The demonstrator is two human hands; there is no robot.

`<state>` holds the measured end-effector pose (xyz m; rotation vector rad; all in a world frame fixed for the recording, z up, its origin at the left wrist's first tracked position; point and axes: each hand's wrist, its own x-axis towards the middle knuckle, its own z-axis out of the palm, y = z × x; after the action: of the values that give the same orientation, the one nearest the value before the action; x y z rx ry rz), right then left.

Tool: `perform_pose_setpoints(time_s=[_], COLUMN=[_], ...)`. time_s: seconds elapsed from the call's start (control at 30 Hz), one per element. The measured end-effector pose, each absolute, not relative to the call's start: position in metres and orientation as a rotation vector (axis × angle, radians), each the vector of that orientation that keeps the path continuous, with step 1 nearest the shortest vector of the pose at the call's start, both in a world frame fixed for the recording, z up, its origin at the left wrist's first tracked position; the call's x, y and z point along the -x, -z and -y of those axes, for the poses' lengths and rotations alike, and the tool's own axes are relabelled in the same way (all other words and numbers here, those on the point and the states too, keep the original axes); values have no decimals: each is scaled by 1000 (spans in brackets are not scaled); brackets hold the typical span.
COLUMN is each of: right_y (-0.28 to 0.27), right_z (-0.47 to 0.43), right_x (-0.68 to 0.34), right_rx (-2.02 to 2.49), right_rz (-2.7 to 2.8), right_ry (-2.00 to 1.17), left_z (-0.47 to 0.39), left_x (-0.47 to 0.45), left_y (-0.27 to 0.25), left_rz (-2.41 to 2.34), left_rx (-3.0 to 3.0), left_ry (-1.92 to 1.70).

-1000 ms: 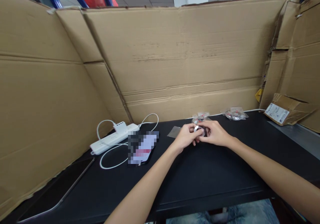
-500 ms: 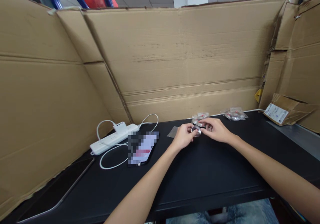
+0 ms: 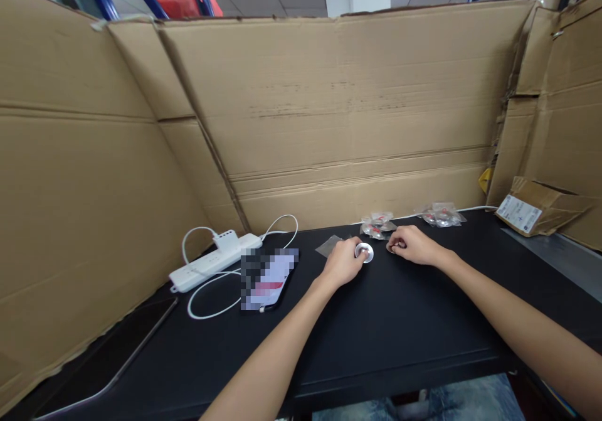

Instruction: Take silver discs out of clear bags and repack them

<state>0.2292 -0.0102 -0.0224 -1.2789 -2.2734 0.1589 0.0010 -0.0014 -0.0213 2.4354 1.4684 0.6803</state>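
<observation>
My left hand point(image 3: 345, 261) is closed on a small round shiny piece point(image 3: 364, 253), silvery with a pale rim, and the thumb lies over its middle. To the right, my right hand point(image 3: 411, 244) is low over the black table with its fingers pinched. At those fingertips shows the edge of a small, thin round piece point(image 3: 390, 247), mostly hidden by the fingers. A flat clear plastic bag point(image 3: 328, 245) lies just left of my left hand. Behind both hands is a pile of small clear packets point(image 3: 376, 225) with red marks and shiny contents.
More clear packets point(image 3: 442, 214) lie at the back right, near an opened cardboard box point(image 3: 540, 207). On the left are a white power strip point(image 3: 216, 261), looping cables, a phone point(image 3: 270, 280) and a dark tablet-like panel point(image 3: 108, 358). Cardboard walls point(image 3: 338, 107) enclose the black table point(image 3: 376, 339).
My hands have moved apart. My right hand shifted right, away from the shiny round piece, with a thin round piece at its fingertips. My left hand lowered slightly, still holding the shiny one.
</observation>
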Motion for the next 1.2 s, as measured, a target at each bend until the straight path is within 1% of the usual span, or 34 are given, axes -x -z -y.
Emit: perform_pose_setpoints(time_s=[0.2,0.43,0.83,1.0,1.2], right_y=[25,47,42,39,29], right_z=[0,-18,-12,-8,3], right_x=[-239,-263,-257,-255,-240], right_rx=[1373,1525,1455,1510,1355], right_rz=[2169,2092,2200,2102,2157], right_ry=[-38,18,-69,-75,-90], left_z=[6,10,10,10,11], left_x=[-1,-2,-1,0,0], left_y=[19,14,11,10,5], left_rz=[-1671,-1680,-1679,-1684,-1749], left_rx=[-2484,-2502,-2458,-2452,-2444], left_ry=[-527,-471,-505,-519,-586])
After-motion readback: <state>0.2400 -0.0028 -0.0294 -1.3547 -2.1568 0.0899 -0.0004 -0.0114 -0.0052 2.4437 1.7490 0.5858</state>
